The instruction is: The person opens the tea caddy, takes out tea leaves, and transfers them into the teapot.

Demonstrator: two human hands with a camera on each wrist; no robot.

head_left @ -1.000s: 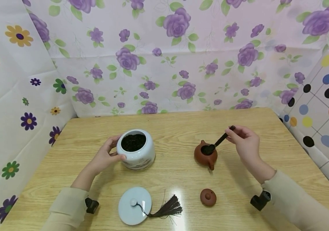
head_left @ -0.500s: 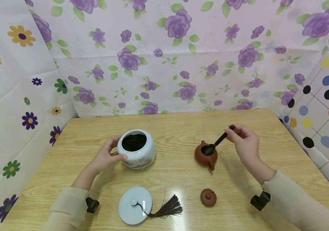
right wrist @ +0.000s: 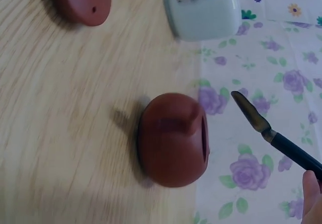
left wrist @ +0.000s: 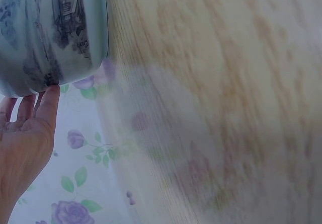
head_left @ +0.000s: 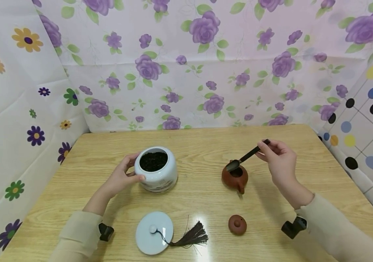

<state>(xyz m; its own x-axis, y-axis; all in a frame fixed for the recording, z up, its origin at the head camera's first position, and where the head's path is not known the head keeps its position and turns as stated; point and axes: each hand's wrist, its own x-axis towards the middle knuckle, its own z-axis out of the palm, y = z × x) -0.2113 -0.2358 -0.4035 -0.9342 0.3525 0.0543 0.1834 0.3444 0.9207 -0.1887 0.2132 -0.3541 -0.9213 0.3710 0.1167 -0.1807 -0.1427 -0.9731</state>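
My left hand [head_left: 118,180] holds a white porcelain jar [head_left: 158,179], thumb on the near side and fingers round the far side. Dark tea leaves [head_left: 153,161] fill much of the jar. In the left wrist view the fingertips [left wrist: 49,94] press against its painted wall. Between thumb and fingers my right hand [head_left: 282,165] pinches the dark handle of a small tea scoop [head_left: 249,155]. The scoop's bowl, showing no leaves, hangs over the opening of a brown clay teapot [head_left: 230,182]. From the right wrist view, the scoop stands apart from the teapot [right wrist: 171,148].
The round white jar lid [head_left: 147,242] with a dark tassel [head_left: 193,235] lies on the wooden table [head_left: 199,145] near the front. Right of it rests the small brown teapot lid [head_left: 237,225]. Floral cloth [head_left: 173,43] hangs behind the table, patterned cloths at both sides.
The scoop has lifted out of the teapot's opening and tilted, its bowl moving up and left. My right hand has risen slightly. The left hand and the jar stay put.
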